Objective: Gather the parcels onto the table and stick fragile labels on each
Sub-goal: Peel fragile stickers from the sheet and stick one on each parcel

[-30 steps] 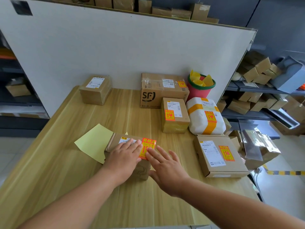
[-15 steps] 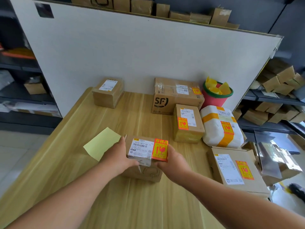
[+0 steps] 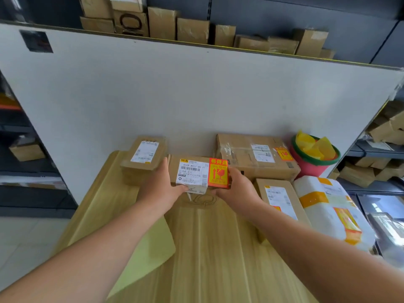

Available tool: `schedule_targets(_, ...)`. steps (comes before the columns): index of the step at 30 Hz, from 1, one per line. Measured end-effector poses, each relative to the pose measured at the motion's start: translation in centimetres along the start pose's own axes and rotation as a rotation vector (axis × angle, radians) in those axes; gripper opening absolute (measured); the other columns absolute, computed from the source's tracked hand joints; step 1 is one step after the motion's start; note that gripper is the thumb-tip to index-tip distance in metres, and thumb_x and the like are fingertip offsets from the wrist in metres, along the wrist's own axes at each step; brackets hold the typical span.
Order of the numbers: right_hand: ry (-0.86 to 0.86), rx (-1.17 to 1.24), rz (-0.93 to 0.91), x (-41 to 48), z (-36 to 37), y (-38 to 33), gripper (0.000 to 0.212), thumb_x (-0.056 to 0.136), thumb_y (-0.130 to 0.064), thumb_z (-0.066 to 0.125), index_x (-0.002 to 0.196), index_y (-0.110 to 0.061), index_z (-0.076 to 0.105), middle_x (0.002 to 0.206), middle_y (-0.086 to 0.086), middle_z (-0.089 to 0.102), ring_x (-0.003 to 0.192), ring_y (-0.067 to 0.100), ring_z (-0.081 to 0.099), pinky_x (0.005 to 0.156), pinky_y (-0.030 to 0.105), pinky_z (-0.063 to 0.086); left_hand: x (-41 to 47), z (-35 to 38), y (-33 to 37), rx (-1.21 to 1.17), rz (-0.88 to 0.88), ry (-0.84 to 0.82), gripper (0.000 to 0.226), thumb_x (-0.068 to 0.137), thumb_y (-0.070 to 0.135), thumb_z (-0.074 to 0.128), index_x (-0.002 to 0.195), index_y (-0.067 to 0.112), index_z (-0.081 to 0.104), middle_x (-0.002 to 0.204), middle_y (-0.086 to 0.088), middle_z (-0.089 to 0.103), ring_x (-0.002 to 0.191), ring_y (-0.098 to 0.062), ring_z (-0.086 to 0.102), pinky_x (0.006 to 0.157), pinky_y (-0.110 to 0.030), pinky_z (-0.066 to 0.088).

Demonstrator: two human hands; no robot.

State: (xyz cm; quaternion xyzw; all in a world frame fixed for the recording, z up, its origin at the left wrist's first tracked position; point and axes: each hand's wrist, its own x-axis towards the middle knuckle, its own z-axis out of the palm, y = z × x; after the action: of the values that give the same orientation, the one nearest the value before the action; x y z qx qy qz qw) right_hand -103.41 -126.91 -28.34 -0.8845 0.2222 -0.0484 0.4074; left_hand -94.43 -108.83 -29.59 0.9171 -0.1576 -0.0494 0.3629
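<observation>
A cardboard parcel is gripped at both sides by the left hand and right hand at the table's far end. Its shipping slip is printed "632A A017 00", with an orange fragile label beside it.

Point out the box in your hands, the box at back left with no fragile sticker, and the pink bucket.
held box (image 3: 192, 174): head view, on its white shipping label.
back-left box (image 3: 143, 152): head view, on the shipping label on top.
pink bucket (image 3: 307, 168): head view, on its pink side wall.
</observation>
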Motion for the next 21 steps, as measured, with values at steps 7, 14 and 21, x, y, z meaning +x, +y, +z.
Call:
schedule_targets(7,0.058,0.051,0.04,9.7,0.4,-1.9,0.05,0.08,-0.014,0.075,0.122,-0.029,0.053,0.091,-0.021,0.064,0.085,0.005,0.065,0.079,0.037,0.057,9.9,0.9,-0.4,-0.056,0.03,0.028,0.071,0.075,0.035,0.075,0.134,0.029,0.035,0.122,0.01,0.059,0.108,-0.016,0.057,0.088,-0.04,0.05)
schedule_targets(14,0.069,0.037,0.073,17.2,0.8,-0.9,0.05,0.082,-0.013,0.073,0.125,-0.03,0.054,0.084,-0.024,0.058,0.082,0.0,0.061,0.073,0.026,0.053,17.4,3.2,-1.0,-0.092,0.06,0.003,0.058,0.081,0.028,0.072,0.129,0.031,0.039,0.121,0.012,0.06,0.107,-0.014,0.057,0.083,-0.029,0.045)
schedule_targets(21,0.033,-0.118,0.116,22.2,1.8,0.7,0.035,0.078,-0.029,0.073,0.102,-0.044,0.053,0.096,-0.016,0.062,0.1,0.013,0.059,0.088,0.038,0.05,21.8,5.7,-2.5,-0.072,0.012,-0.061,0.062,0.08,0.036,0.07,0.132,0.032,0.036,0.12,0.013,0.061,0.103,-0.015,0.06,0.08,-0.033,0.049)
